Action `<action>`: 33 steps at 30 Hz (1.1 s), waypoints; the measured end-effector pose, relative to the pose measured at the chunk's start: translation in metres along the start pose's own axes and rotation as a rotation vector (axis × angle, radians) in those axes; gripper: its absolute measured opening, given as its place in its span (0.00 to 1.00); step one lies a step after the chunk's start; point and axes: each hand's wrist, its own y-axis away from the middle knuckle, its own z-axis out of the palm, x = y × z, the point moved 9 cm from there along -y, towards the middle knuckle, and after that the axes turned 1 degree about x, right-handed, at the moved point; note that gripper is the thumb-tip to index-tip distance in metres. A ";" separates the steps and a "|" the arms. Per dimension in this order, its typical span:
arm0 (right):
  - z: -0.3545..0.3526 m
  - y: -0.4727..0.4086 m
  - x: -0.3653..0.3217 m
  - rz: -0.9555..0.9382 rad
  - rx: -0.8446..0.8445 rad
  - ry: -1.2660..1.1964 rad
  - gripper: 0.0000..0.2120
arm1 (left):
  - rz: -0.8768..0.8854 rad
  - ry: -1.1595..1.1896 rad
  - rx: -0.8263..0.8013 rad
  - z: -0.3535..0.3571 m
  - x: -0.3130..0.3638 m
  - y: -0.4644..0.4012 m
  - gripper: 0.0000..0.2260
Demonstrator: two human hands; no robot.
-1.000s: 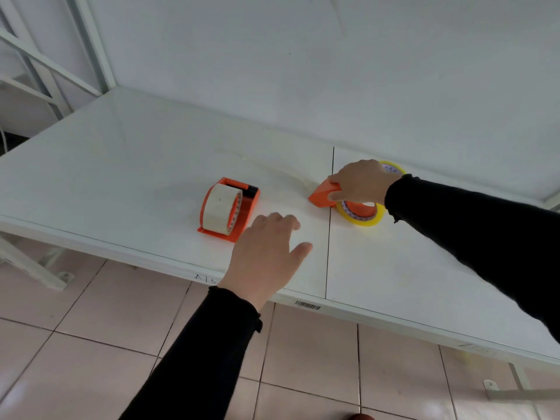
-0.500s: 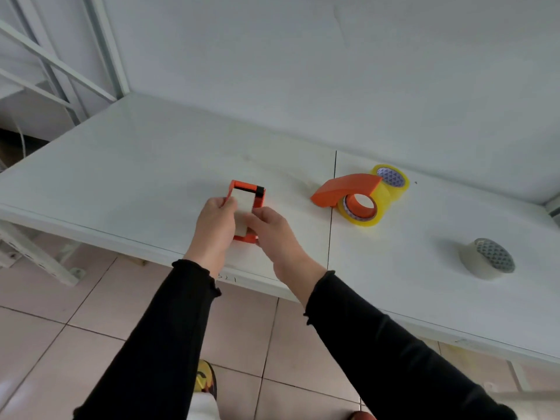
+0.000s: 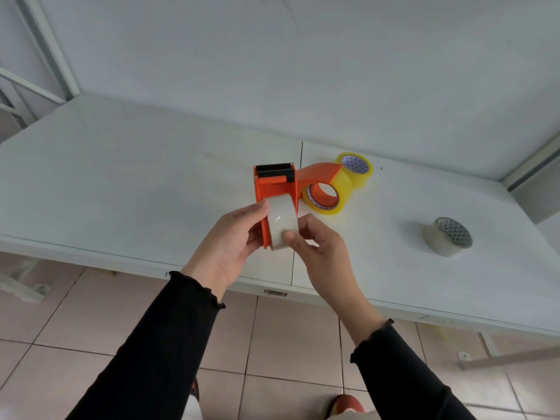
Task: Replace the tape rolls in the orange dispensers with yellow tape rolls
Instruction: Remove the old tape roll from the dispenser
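Gripped on its left side by the left hand [image 3: 228,242], an orange dispenser [image 3: 274,194] is held above the tabletop [image 3: 121,183]; its clear tape roll [image 3: 282,224] is pinched by the right hand [image 3: 322,247]. Just beyond the dispenser, a second dispenser [image 3: 318,175] with a yellow tape roll [image 3: 330,201] is seen.

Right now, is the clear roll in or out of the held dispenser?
In: the clear roll sits inside the orange dispenser, held by both hands.
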 end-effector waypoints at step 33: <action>-0.113 -0.213 0.125 0.167 -0.133 1.070 0.26 | -0.011 0.160 0.088 0.032 -0.012 -0.006 0.15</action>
